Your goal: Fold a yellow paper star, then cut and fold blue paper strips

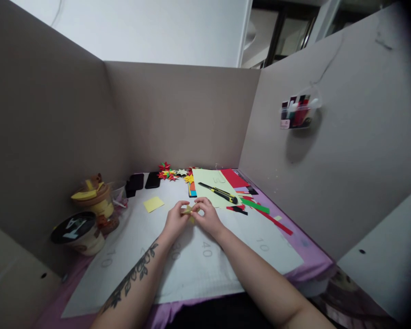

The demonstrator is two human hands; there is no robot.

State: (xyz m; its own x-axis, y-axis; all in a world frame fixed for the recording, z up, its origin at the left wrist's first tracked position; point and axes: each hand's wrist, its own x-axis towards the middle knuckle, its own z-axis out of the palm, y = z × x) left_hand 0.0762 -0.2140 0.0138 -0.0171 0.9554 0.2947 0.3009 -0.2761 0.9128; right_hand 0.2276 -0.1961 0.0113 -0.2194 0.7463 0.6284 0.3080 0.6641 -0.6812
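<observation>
Evidently thin and easily creased, the folded yellow paper (191,211) sits at mid-worktop (130,269), its edges pinched between the nearly closed fingers of left hand (176,218) and right hand (208,217), best gripped lightly there.

A yellow folded paper (192,211) is being held between the left hand (177,215) and the right hand (207,215); a yellow-black cutter (219,193) is being supported by a pale green sheet (208,179) at far right.

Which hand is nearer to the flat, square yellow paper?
Left: the left hand is right of the yellow paper; the right hand is farther right, past the left hand.
</observation>
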